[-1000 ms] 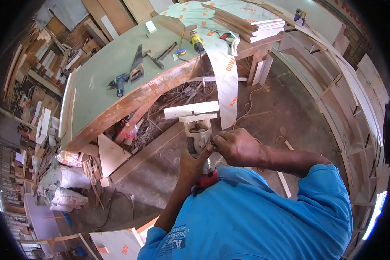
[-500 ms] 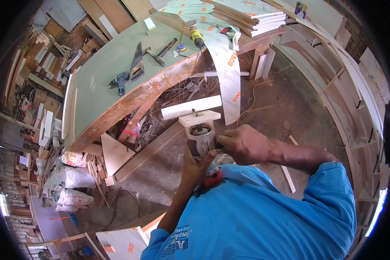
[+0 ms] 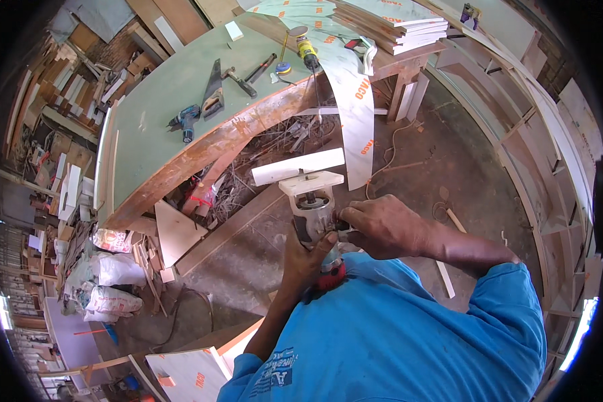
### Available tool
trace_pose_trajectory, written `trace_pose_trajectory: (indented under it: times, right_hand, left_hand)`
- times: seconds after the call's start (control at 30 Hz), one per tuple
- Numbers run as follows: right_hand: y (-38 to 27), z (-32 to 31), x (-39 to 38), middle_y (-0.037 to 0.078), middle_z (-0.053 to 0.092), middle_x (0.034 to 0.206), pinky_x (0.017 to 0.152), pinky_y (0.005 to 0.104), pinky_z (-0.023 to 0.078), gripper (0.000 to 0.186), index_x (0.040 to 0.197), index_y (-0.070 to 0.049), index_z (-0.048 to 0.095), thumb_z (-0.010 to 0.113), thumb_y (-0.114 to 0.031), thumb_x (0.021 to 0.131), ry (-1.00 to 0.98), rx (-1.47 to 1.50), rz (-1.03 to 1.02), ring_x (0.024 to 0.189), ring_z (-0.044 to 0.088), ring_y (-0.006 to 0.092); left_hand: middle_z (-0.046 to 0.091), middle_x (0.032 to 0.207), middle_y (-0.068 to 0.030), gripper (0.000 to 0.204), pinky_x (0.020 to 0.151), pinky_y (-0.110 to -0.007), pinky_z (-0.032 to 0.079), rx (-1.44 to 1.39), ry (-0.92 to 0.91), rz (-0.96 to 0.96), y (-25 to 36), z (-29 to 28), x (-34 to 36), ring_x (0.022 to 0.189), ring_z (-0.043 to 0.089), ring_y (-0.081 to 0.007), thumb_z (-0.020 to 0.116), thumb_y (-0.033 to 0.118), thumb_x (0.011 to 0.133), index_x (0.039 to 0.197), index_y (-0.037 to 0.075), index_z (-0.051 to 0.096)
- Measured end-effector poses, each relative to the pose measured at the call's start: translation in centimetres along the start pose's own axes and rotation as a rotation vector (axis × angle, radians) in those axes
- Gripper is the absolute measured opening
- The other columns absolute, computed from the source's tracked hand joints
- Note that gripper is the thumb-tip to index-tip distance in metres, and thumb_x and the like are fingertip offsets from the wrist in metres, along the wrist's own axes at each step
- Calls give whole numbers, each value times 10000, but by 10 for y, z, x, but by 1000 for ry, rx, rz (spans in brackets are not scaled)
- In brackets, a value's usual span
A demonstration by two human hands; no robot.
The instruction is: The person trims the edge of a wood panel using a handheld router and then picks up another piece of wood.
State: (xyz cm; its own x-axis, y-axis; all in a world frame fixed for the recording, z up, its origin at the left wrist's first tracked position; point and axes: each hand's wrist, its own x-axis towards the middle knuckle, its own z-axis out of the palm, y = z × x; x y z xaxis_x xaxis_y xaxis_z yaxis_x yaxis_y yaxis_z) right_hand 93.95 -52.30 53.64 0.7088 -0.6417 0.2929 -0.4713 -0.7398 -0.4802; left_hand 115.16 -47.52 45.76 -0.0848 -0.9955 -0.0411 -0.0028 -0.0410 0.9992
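A trim router (image 3: 312, 218) with a silver-grey body and a red end rests against my blue shirt. Its bit end points away from me, with a pale flat base plate (image 3: 311, 182) and a long white fence strip (image 3: 298, 167) fixed there. My left hand (image 3: 308, 258) is wrapped round the router body from below and the left, thumb across the front. On the router's right side my right hand (image 3: 382, 224) is closed, thumb and fingers pinched at a small dark part, perhaps a clamp knob; the fingers mostly hide it.
Ahead stands a green-topped workbench (image 3: 161, 144) bearing a cordless drill (image 3: 187, 122), handsaw (image 3: 214, 97), hammer (image 3: 239, 82) and yellow power tool (image 3: 307, 52). A printed sheet (image 3: 356, 134) hangs off its edge. White sacks (image 3: 117, 269) lie left; wooden framing (image 3: 526, 134) stands right.
My view has shifted slightly. Both hands keep their places on the router, and the right hand's fingers have turned a little at its side.
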Motion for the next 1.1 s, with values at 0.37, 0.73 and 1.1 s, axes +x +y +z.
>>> trace_pose_trajectory:
  times: [0.37, 0.73, 1.1]
  right_hand:
    - [-6, 17, -10, 185, 629, 826, 587, 467, 556, 250, 991, 60, 574, 641, -55, 780, 67, -79, -80, 706, 672, 385]
    - [2, -98, 65, 25, 545, 606, 459, 249, 438, 462, 675, -79, 541, 550, -358, 1044, 236, 888, 321, 474, 548, 98]
    - [19, -70, 95, -94, 268, 550, 395, 250, 208, 457, 631, -204, 313, 467, -277, 1055, 157, 1664, 400, 422, 248, 62]
  left_hand:
    - [624, 1202, -173, 646, 926, -352, 525, -8, -7, 15, 9, 0, -4, 1084, 643, -232, 796, 268, 880, 1316, -40, 433]
    - [636, 1204, -164, 614, 916, -365, 532, -34, 0, 18, 9, 1, -14, 1070, 652, -234, 790, 243, 875, 1307, -36, 455]
    - [650, 1212, -144, 639, 943, -359, 517, -93, 3, 23, 10, 7, -26, 1089, 648, -210, 809, 222, 857, 1319, -35, 451]
